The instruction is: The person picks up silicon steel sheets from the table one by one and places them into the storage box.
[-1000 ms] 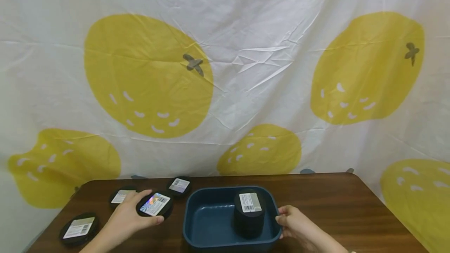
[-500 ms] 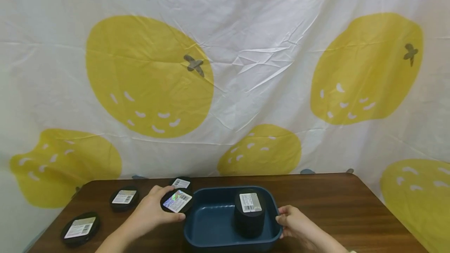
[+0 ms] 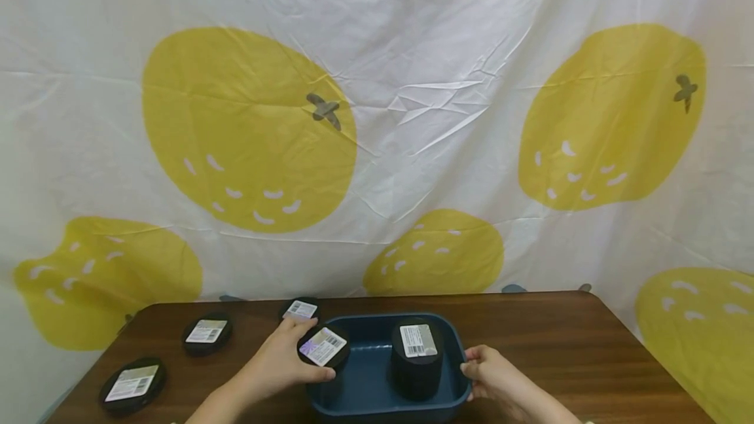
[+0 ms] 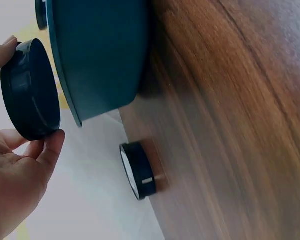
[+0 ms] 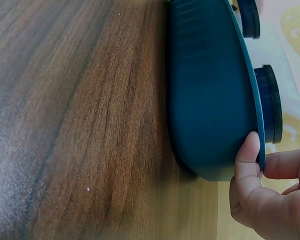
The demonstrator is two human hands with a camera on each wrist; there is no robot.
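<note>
My left hand (image 3: 273, 362) holds a black round lid (image 3: 323, 346) by its edge, thumb on the near side and fingers on the far side. In the left wrist view the underside of this lid (image 4: 31, 90) looks hollow, and it is above the rim of the dark blue rectangular bin (image 4: 97, 55). A silver-and-white label with a barcode covers part of its top. My right hand (image 3: 497, 371) pinches the right rim of the bin (image 3: 371, 411), thumb and fingers on either side of the wall. Inside the bin's right half stands a stack of black round lids (image 3: 417, 371).
Several similar labelled lids lie on the brown wooden table (image 3: 548, 332): a front-left lid (image 3: 132, 385), a lid behind it (image 3: 206, 332) and a back lid (image 3: 300, 309) near the bin. A white cloth with yellow fruit prints (image 3: 247, 123) hangs behind the table.
My left hand has carried the lid rightward from above the table to over the bin's left side. The right hand, bin and stack have stayed in place.
</note>
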